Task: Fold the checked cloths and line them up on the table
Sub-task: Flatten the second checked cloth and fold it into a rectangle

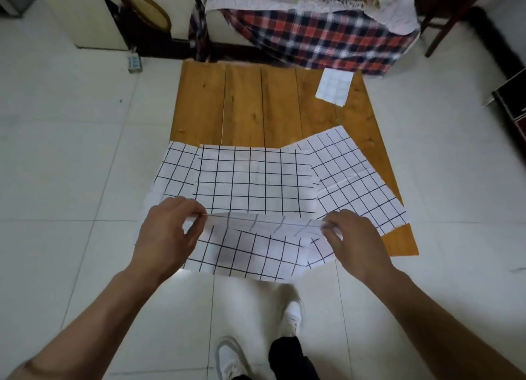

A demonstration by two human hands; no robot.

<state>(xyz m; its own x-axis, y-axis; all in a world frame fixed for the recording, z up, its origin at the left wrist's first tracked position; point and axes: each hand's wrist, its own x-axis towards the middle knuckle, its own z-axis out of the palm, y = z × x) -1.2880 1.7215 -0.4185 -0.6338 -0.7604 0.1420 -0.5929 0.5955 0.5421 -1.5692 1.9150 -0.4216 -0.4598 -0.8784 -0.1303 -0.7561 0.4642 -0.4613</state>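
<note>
A white cloth with a black check hangs over the near edge of the low wooden table. My left hand pinches its left corner and my right hand pinches its right corner, lifting the upper edge off the table. Under it several more checked cloths lie spread: one in the middle, one slanted to the right, one showing at the left. A small folded checked cloth rests at the table's far right corner.
The table stands on a pale tiled floor. Behind it is a bed or sofa draped with a red and dark plaid blanket. A dark wooden chair leg stands at the right. My white shoes are below the cloth.
</note>
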